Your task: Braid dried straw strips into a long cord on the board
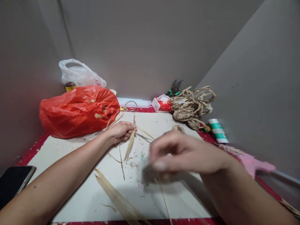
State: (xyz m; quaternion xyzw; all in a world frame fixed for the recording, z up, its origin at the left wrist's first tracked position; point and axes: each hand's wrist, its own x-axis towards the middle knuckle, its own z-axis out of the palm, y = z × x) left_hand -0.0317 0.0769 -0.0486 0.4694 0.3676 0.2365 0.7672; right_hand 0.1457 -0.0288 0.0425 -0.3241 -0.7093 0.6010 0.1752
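Note:
My left hand (123,132) is closed in a pinch on dried leaf strips (130,145). A short twisted piece sticks up past its fingertips, and a flat pale strip hangs below them. My right hand (173,153) is raised over the right half of the white board, its curled fingers smeared by motion. A thin strand runs from the left fingertips to the right hand, and a narrow tail (166,201) trails out below it, so it appears closed on that strip. Wide loose dried leaves (117,197) lie at the near edge.
A red plastic bag (79,112) sits at left, a white bag (79,75) behind it. Further right are a tissue pack (162,103), pruning shears (174,88) and coiled braided rope (193,107). A green-and-white roll (217,130) and phone (16,182) flank the white board (77,156).

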